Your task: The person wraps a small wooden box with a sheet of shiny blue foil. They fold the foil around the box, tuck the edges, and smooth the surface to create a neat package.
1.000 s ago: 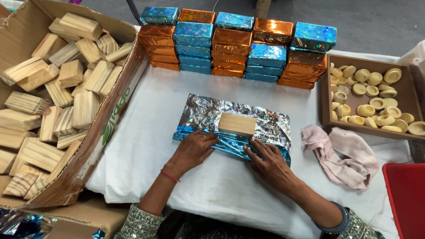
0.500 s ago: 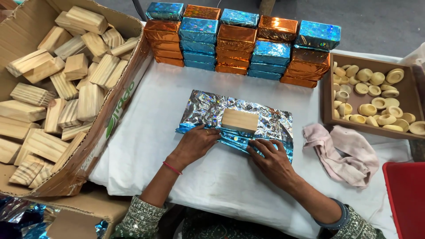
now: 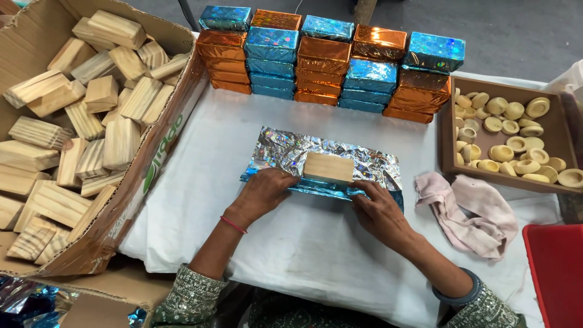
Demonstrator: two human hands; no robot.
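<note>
A plain wooden block [image 3: 328, 167] lies in the middle of a crinkled holographic foil sheet [image 3: 285, 150], silver side up with blue showing on its folded near edge, on a white cloth. My left hand [image 3: 262, 192] presses the near edge of the foil up against the block's left side. On the right, my right hand [image 3: 378, 209] holds the same folded edge, fingers pinching it just below the block's right corner.
A large cardboard box [image 3: 159, 152] of bare wooden blocks [image 3: 85, 121] fills the left. Stacks of blue and orange foil-wrapped blocks [image 3: 328, 64] line the back. A brown tray [image 3: 447, 133] of small wooden cups sits right, with a pink rag [image 3: 473, 212] and a red bin [image 3: 555, 273] nearby.
Both hands have slid forward, lifting the near foil edge from flat on the cloth up against the front of the block.
</note>
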